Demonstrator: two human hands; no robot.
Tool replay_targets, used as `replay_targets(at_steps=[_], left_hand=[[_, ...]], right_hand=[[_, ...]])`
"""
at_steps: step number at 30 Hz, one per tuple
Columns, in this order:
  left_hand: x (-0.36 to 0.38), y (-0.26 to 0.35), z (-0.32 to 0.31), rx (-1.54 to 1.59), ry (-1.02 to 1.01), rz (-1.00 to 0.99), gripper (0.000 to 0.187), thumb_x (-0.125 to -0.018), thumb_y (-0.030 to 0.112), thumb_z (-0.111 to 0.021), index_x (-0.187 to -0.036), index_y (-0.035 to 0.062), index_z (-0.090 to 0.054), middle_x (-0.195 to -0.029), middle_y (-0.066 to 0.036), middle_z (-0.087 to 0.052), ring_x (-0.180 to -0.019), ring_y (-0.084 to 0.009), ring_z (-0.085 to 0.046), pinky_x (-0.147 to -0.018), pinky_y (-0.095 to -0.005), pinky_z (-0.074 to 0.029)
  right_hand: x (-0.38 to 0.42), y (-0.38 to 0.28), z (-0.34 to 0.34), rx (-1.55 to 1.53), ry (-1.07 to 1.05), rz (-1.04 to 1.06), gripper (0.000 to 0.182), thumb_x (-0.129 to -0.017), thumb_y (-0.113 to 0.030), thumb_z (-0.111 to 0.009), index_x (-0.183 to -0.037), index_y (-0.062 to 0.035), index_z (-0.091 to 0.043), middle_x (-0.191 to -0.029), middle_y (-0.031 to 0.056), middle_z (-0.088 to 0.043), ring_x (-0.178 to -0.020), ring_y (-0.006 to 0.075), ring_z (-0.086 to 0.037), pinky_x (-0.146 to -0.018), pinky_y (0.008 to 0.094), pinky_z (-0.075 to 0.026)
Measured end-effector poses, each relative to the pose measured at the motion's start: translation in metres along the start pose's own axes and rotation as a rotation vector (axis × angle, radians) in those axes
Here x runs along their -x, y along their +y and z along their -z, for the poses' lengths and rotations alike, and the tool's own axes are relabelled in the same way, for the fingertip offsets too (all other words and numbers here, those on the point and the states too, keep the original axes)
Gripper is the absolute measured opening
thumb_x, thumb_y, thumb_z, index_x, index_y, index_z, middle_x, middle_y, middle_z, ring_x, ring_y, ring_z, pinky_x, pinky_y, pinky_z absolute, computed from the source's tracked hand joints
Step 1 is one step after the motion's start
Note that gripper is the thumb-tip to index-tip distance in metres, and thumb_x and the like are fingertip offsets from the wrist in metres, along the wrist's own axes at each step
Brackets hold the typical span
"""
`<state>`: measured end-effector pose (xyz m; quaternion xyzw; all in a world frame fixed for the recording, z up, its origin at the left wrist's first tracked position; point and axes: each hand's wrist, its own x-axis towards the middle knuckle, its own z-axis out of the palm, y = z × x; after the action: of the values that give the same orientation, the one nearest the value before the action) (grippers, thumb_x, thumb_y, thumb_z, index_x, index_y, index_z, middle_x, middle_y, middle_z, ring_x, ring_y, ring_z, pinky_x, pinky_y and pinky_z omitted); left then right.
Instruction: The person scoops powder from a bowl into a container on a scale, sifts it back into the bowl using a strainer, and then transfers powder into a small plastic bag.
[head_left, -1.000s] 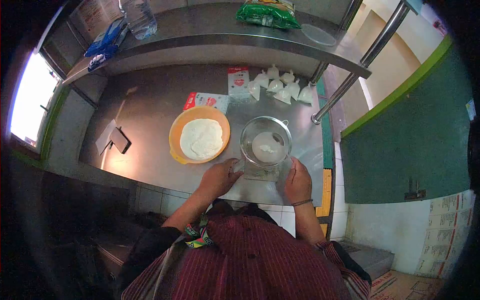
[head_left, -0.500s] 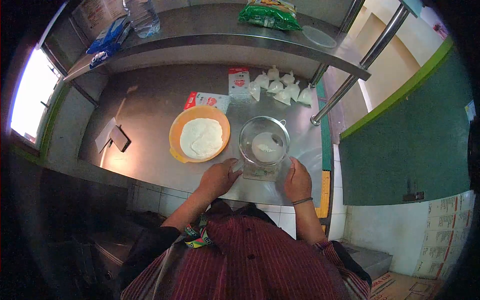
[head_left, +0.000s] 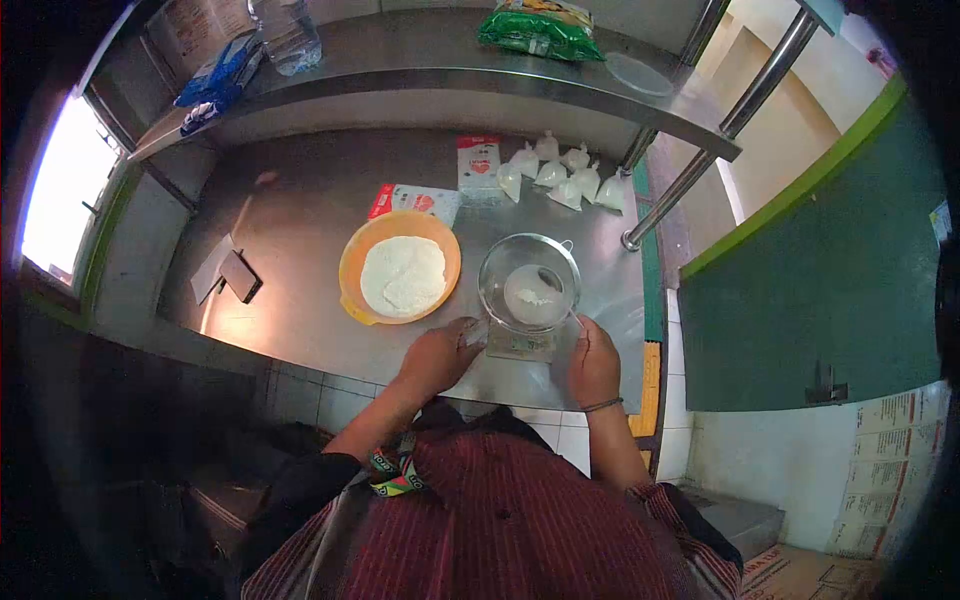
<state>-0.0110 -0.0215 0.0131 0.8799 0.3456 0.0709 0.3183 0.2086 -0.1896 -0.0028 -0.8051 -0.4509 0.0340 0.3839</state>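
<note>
A clear bowl (head_left: 529, 281) with a little white powder stands on a small scale (head_left: 520, 343) on the steel counter (head_left: 300, 210). My left hand (head_left: 438, 356) is at the bowl's near left rim, its fingers closed on a small clear bag (head_left: 474, 331). At the near right rim, my right hand (head_left: 594, 361) grips a spoon (head_left: 557, 290) whose tip reaches into the bowl. An orange bowl (head_left: 348, 270) of white flour sits to the left of the clear bowl.
Several small tied bags of white powder (head_left: 565, 178) and two red-and-white packets (head_left: 478, 163) lie at the back of the counter. A dark flat object (head_left: 238, 275) lies at the left. The shelf above holds a green packet (head_left: 535, 28) and a bottle (head_left: 285, 35). A steel post (head_left: 680, 180) stands at the right.
The spoon's tip now reaches into the clear bowl from my right hand. My left hand has stayed at the rim with only a slight shift.
</note>
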Motion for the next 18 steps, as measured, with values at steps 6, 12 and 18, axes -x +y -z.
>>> replay_targets(at_steps=[6,12,18], left_hand=[[0.000,0.000,-0.003,0.024,-0.017,0.037,0.049,-0.095,0.037,-0.068,-0.136,0.0101,-0.061,-0.088,-0.019,-0.073,-0.090,-0.0413,-0.070,-0.082,-0.0519,-0.055],[-0.001,0.002,-0.001,0.020,-0.044,0.047,0.050,-0.096,0.037,-0.068,-0.137,0.0100,-0.059,-0.089,-0.019,-0.074,-0.091,-0.0411,-0.070,-0.082,-0.0520,-0.055],[-0.001,0.000,-0.006,0.024,0.019,-0.019,0.050,-0.095,0.035,-0.069,-0.136,0.0082,-0.060,-0.086,-0.019,-0.073,-0.090,-0.0408,-0.070,-0.081,-0.0509,-0.055]], right_hand=[[0.002,0.006,-0.007,0.151,-0.047,0.045,0.032,-0.099,-0.013,-0.048,-0.127,-0.0025,-0.061,-0.104,0.0235,-0.066,-0.099,0.0424,-0.064,-0.089,0.0507,-0.051],[0.005,0.010,-0.008,0.124,-0.046,0.032,0.031,-0.100,-0.014,-0.048,-0.126,-0.0035,-0.062,-0.101,0.0225,-0.065,-0.097,0.0428,-0.063,-0.087,0.0505,-0.051],[0.005,0.013,-0.005,0.088,-0.011,0.070,0.033,-0.104,-0.018,-0.044,-0.127,-0.0013,-0.061,-0.103,0.0236,-0.066,-0.097,0.0434,-0.063,-0.087,0.0518,-0.050]])
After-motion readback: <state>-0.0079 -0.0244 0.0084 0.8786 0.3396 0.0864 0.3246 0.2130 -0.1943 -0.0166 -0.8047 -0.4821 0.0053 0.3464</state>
